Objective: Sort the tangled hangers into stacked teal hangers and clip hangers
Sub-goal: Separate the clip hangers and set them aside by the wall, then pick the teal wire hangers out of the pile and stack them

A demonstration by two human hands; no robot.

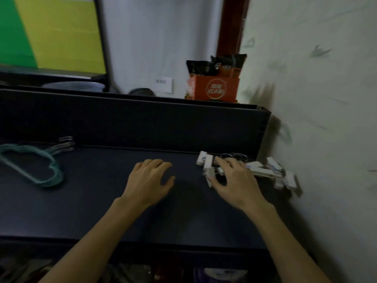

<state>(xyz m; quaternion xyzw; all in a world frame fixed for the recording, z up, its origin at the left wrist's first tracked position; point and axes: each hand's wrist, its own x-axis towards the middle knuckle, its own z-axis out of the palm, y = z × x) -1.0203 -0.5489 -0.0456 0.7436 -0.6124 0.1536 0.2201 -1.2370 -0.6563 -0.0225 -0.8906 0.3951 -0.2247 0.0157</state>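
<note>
Head view: teal hangers (pixel 34 168) stacked far left on the dark table (pixel 102 211). Left hand (pixel 150 180) rests mid-table, fingers loosely curled, empty. Right hand (pixel 234 180) lies with fingers spread over the white clip hangers (pixel 263 170) at the right edge; grip unclear.

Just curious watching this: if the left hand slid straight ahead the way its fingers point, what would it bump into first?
The left hand would cross bare dark desk top, then probably meet the dark back panel; depth is unclear.

Orange box (pixel 214 89), perhaps snack packets (pixel 216 64)
</note>
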